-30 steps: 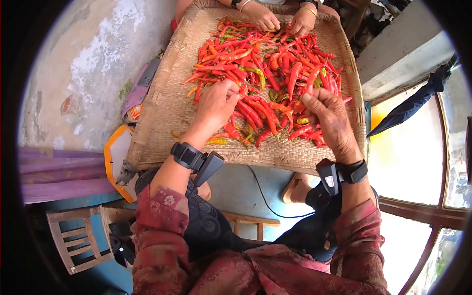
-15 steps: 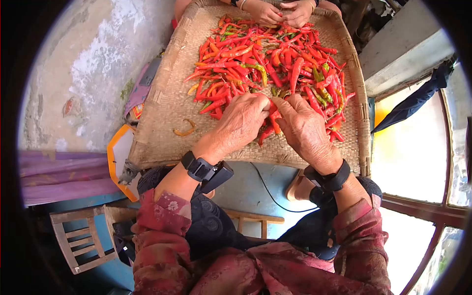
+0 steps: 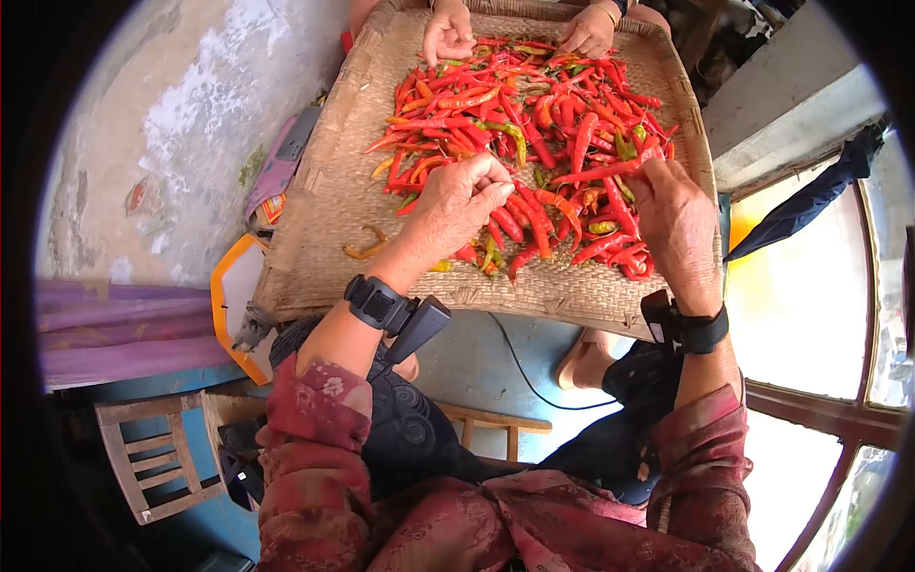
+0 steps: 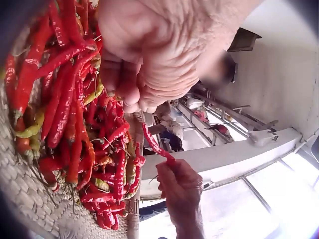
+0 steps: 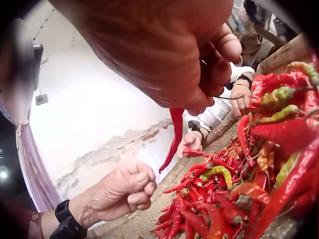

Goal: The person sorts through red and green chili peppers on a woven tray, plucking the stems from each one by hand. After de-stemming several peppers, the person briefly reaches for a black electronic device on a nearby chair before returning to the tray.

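Observation:
A large pile of red chili peppers (image 3: 534, 124), with a few green and yellow ones, lies in a shallow woven basket tray (image 3: 315, 219). My right hand (image 3: 679, 219) pinches one red chili pepper (image 3: 586, 175) by its stem end over the right of the pile. In the right wrist view that pepper (image 5: 174, 139) hangs below the fingers, its tip pointing toward my left hand (image 5: 119, 191). Over the near left part of the pile, my left hand (image 3: 457, 205) has its fingers curled and thumb against the forefinger, with nothing visible in them.
Across the tray, another person's hands (image 3: 586, 33) are at the far edge of the pile. A curled yellowish pepper (image 3: 365, 245) lies apart at the left. A plastered wall (image 3: 191, 143) rises left; a window (image 3: 801, 296) is at the right. A wooden chair (image 3: 152, 458) stands lower left.
Both hands came together over the near peppers, then moved apart; the right one now holds a red chili pepper out to the right. The other person's hands met, then separated.

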### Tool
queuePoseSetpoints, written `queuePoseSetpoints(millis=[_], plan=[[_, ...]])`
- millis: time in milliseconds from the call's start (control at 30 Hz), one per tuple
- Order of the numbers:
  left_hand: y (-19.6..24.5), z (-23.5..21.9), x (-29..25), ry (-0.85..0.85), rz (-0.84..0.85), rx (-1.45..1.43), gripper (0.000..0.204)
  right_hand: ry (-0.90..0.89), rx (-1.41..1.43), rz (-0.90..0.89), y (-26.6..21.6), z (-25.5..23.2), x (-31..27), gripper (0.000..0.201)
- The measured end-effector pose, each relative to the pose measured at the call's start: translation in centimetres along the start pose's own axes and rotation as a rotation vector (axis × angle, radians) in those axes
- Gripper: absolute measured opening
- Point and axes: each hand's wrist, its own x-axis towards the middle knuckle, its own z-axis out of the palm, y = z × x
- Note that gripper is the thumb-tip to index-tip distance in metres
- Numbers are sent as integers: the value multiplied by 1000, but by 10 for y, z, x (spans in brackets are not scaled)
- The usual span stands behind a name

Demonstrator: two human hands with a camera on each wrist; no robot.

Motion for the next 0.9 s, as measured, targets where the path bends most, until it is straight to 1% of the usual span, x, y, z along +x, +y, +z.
queuePoseSetpoints(millis=[33,67,100,133,167,200,233,267,333,367,400,467,500,567,667,733,800,867,900], plan=[[-3,3,1,9,57,154,7,-11,-40,78,12,-4,3,16],[-8,6,2,17,114,306,6,-51,-103,198,19,-9,4,19],[-13,13,2,31,275,396,13,12,-130,207,23,-9,4,22],[-19,19,1,25,277,393,13,75,-157,216,26,-9,3,26],[-24,27,-1,-4,359,553,17,76,-159,219,24,-10,1,26],[-23,33,-3,-29,439,715,21,56,-84,169,19,-10,1,29],[-20,38,-6,-59,423,763,28,36,-7,116,11,-11,1,33],[-21,41,-5,-56,423,765,28,-68,82,118,0,-12,1,31],[-24,46,-5,-155,349,847,32,-242,252,103,-12,2,-10,29],[-26,48,-4,-106,382,852,27,-291,205,48,-16,13,-18,29],[-23,49,-3,-110,384,848,27,-337,158,-11,-20,24,-23,31],[-14,46,-1,-172,293,874,17,-442,84,-58,-31,34,-31,35],[-11,45,-2,-168,294,878,17,-396,89,-113,-33,40,-35,33],[-6,45,-5,-85,431,861,13,-377,64,-144,-35,52,-39,32],[-7,34,-6,-73,420,882,13,-346,13,-212,-36,51,-38,29],[-4,20,-1,-48,413,895,11,-398,-3,-205,-36,39,-31,28],[-7,7,7,-24,414,903,10,-366,26,-192,-28,26,-24,28],[-16,1,14,119,331,987,9,-278,-76,-43,-14,13,-17,29],[-12,2,15,91,260,919,10,-230,-107,-3,-5,8,-14,28]])
